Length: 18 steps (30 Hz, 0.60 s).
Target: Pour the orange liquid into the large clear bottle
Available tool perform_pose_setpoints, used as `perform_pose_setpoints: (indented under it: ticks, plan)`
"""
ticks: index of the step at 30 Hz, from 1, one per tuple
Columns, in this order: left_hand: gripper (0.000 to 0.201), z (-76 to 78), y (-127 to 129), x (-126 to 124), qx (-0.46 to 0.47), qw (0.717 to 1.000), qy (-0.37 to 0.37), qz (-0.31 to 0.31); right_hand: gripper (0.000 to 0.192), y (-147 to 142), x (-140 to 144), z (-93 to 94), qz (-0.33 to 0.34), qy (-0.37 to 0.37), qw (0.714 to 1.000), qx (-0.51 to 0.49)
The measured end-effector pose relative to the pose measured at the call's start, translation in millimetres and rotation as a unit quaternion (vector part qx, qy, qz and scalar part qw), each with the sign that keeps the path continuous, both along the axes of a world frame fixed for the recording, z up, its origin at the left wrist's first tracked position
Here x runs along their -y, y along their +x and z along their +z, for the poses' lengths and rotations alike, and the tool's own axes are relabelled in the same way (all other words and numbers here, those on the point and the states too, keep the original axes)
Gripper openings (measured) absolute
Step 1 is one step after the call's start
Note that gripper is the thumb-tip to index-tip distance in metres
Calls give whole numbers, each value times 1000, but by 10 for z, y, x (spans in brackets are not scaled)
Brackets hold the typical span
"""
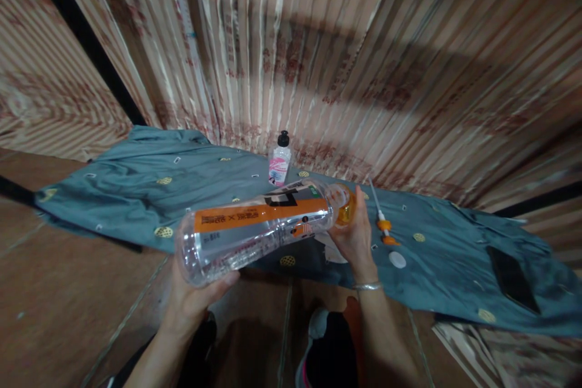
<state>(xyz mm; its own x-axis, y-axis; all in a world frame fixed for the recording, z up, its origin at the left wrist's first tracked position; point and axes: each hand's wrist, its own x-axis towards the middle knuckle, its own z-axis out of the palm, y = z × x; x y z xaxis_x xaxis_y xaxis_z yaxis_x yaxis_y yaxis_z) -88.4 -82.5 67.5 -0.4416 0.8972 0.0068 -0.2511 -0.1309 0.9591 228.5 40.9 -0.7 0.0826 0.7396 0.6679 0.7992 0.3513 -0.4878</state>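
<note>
Head view: clear plastic bottle [261, 227] with orange label, lying nearly level in the air above the blue-green cloth [136, 194]. Left hand [193, 297] cups and grips its base; right hand [357, 236] closed around the orange neck end. Small black-capped bottle [280, 160] stands behind; white cap [397, 259] and orange pump tube [382, 218] lie just right of the right hand

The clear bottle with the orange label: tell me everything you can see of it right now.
The clear bottle is see-through plastic with an orange printed label band and an orange cap end. It looks empty or nearly so. It is held off the ground, lying almost flat, base toward the camera. The left hand cups the base from below; the right hand grips the cap end. It hangs above the teal cloth.
</note>
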Motion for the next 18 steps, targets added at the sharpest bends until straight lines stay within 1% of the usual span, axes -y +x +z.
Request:
perform_pose_setpoints:
  ticks: [4,7,9,13,18]
  plan:
    - [111,31,21,-15,-5,1000,3,-1,97,3,-46,-7,-2,22,1000,6]
    - [107,25,25,-32,-9,1000,6,4,92,-12,-69,-18,2,30,1000,-8]
    - [106,12,24,-44,-13,1000,11,9,94,-24,-79,-20,8,23,999,-23]
    - [113,-36,-10,-84,-14,999,32,-8,102,-41,-89,-7,11,-11,999,-52]
    - [115,-165,-123,-158,-18,995,61,-71,103,-37,-98,21,0,-30,998,-64]
